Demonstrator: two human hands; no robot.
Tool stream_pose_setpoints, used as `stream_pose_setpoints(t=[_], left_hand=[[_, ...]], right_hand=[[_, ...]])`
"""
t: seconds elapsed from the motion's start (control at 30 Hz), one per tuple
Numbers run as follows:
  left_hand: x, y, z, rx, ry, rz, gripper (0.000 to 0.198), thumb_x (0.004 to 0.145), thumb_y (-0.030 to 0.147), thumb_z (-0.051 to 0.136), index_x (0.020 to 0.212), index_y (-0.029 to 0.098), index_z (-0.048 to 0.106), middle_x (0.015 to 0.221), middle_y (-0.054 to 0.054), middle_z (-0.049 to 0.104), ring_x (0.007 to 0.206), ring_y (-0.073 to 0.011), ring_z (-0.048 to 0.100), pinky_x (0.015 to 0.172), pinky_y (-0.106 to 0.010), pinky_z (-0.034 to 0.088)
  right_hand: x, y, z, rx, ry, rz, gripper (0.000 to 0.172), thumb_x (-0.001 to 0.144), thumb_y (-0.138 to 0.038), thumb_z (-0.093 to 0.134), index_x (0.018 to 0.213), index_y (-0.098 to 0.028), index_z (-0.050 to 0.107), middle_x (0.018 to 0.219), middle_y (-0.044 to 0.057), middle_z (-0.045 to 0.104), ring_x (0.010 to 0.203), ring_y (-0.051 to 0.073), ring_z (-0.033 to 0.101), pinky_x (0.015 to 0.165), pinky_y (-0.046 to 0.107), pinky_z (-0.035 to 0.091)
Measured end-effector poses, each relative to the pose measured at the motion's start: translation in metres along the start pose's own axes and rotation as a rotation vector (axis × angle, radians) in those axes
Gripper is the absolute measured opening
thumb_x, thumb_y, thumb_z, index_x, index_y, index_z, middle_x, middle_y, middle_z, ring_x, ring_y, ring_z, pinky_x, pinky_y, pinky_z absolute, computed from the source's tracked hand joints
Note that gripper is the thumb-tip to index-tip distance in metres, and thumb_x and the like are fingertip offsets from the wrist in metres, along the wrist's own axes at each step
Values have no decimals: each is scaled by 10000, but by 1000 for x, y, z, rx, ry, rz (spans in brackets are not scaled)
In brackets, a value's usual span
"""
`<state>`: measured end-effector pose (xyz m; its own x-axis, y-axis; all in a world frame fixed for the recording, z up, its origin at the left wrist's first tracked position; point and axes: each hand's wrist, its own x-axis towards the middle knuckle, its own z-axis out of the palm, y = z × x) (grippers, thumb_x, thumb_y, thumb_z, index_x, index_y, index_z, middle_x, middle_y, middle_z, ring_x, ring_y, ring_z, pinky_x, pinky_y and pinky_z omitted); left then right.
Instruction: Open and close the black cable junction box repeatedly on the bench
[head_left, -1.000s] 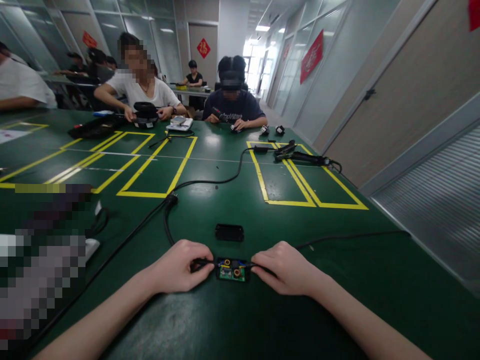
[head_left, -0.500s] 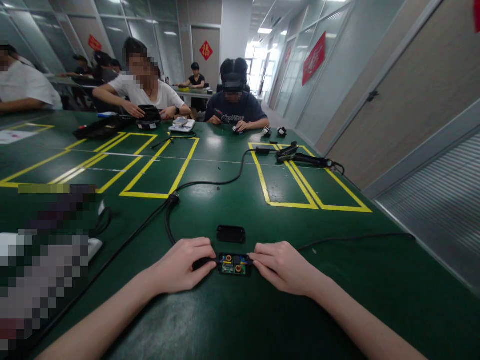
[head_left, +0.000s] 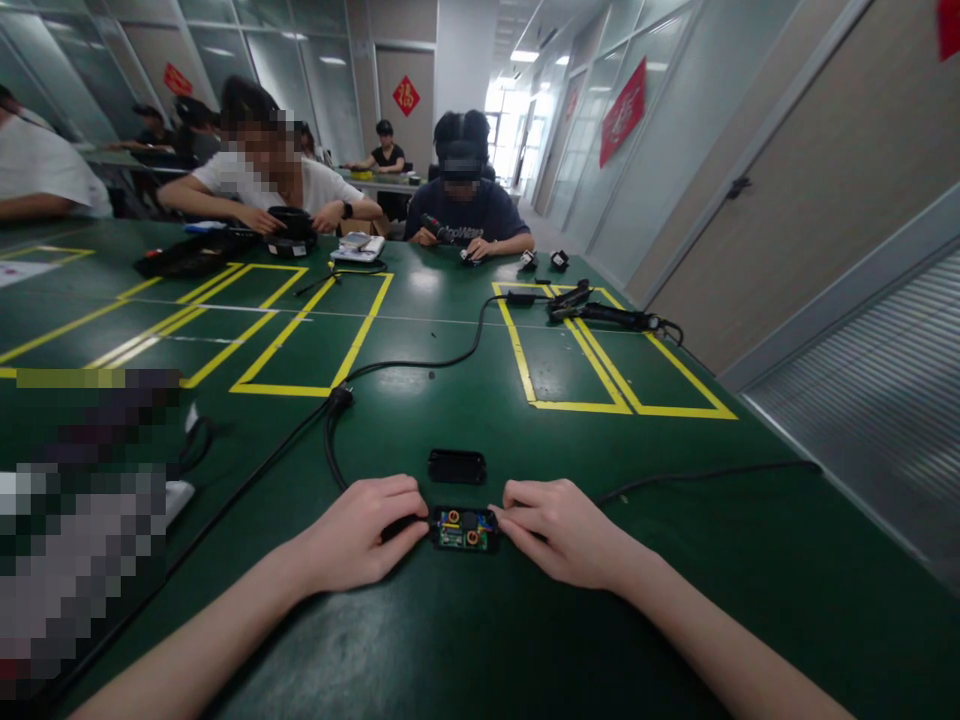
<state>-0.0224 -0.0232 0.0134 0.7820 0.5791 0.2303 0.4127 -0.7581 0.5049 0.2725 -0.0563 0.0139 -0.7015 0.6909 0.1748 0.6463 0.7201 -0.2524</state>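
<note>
A small open black adapter case (head_left: 465, 529), with a green circuit board and copper coils showing inside, lies on the green table (head_left: 465, 640) close in front of me. My left hand (head_left: 365, 531) is closed, pinching the black cable where it enters the case's left end. On the opposite end, my right hand (head_left: 559, 529) pinches the thin cable (head_left: 697, 474) that runs off to the right. A loose black cover (head_left: 457, 466) lies just behind the case, touched by neither hand.
A black power cord (head_left: 420, 365) loops from the case's left toward the table's far side. Yellow tape rectangles (head_left: 300, 330) mark the tabletop. Black tools and cables (head_left: 600, 312) lie at the far right. Several people work across the table. A blurred-out area fills the near left.
Both hands have shifted slightly along the cables toward the case ends, fingers closing in on it. The case has stayed in about the same place.
</note>
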Motion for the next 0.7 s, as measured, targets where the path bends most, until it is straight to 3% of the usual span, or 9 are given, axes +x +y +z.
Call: stream_pose_setpoints(t=[0.4, 0.53, 0.7], left_hand=[[1, 0, 1, 36, -21, 7, 207, 1026, 212, 495, 904, 185, 661, 875, -41, 635, 779, -173, 595, 666, -266, 448], [1, 1, 0, 67, 11, -1, 170, 1007, 208, 524, 919, 190, 668, 906, -49, 656, 827, -191, 602, 720, -289, 465], [1, -1, -1, 110, 75, -94, 161, 984, 302, 573, 1026, 190, 680, 951, -61, 690, 883, -225, 634, 811, -348, 513]], right_hand=[[6, -5, 6, 114, 112, 125, 242, 973, -192, 596, 776, -168, 735, 836, 39, 675, 727, 139, 637, 639, 260, 454], [5, 0, 9, 67, 177, 116, 158, 947, -216, 631, 951, -162, 779, 863, 46, 705, 761, 168, 662, 660, 289, 484], [4, 10, 14, -10, 293, 146, 291, 1045, -252, 497, 1133, -153, 757, 975, 100, 742, 850, 205, 677, 748, 346, 535]])
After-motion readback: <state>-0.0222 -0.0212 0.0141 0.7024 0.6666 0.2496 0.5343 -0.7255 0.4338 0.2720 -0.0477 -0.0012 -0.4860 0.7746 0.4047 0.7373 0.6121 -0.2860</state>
